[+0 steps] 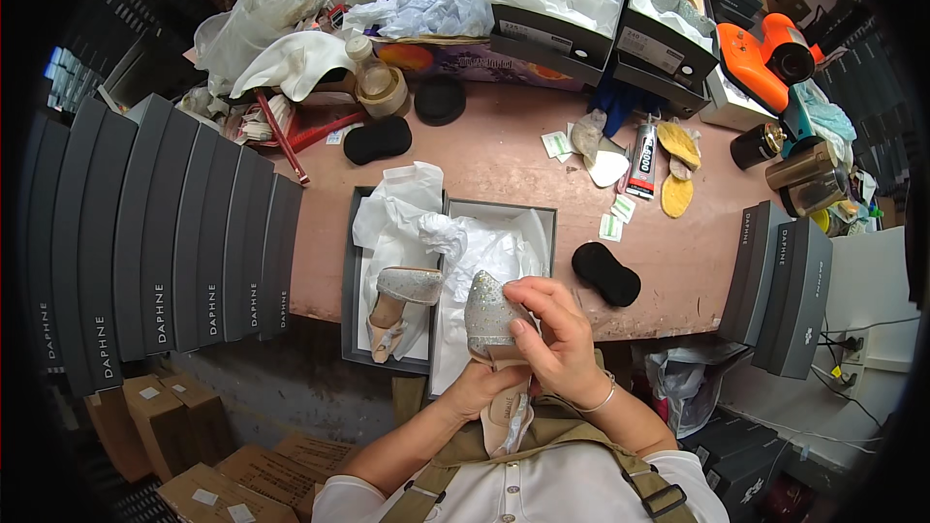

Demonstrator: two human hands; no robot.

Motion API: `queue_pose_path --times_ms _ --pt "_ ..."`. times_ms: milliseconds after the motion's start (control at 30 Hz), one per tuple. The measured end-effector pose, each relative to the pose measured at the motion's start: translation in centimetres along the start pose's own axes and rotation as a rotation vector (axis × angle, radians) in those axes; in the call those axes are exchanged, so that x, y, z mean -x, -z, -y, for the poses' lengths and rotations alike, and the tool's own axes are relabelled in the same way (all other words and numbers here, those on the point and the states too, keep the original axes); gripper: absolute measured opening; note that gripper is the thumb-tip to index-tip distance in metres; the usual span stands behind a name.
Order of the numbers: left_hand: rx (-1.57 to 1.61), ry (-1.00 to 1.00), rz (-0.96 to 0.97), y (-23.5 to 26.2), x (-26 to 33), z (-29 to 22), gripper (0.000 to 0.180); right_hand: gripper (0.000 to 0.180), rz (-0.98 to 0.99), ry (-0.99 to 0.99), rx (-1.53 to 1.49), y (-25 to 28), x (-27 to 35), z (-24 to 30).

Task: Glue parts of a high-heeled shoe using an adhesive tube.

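A silver glitter pointed-toe shoe [490,315] is held in front of my chest, toe pointing away from me. My left hand [477,389] wraps around its middle from below, and its heel end lies close to my apron. The thumb and fingers of my right hand [562,341] are on the right side of the glittery toe. Just beyond, an open grey shoebox [355,329] holds the matching shoe [409,285] on its side among white tissue paper [392,208]. More tissue lies in the adjoining tray on its right, partly hidden by the held shoe.
Grey shoeboxes [179,232] stand in a row at left; more [790,291] stand at right. Black sponges [606,274], a glue tube [642,160], yellow pads [677,196] and small packets lie on the pinkish table [504,150]. Cartons [232,489] sit below left; an orange tool [756,63] rests back right.
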State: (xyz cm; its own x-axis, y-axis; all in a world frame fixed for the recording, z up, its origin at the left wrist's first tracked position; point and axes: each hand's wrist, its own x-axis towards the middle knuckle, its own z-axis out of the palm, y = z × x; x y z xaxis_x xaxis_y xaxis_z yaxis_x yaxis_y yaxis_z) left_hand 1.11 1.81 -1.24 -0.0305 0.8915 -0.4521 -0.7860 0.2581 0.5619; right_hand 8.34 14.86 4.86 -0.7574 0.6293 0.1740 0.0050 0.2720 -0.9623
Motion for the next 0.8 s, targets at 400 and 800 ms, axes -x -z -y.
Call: queue_pose_path --times_ms 400,800 --pt "0.002 0.042 0.004 0.9 0.0 0.3 0.055 0.034 -0.029 0.12 0.114 -0.2 -0.2 0.1" --pt "0.056 0.125 0.124 1.6 0.0 0.2 0.042 0.027 -0.151 -0.175 -0.5 0.5 0.1 -1.1"
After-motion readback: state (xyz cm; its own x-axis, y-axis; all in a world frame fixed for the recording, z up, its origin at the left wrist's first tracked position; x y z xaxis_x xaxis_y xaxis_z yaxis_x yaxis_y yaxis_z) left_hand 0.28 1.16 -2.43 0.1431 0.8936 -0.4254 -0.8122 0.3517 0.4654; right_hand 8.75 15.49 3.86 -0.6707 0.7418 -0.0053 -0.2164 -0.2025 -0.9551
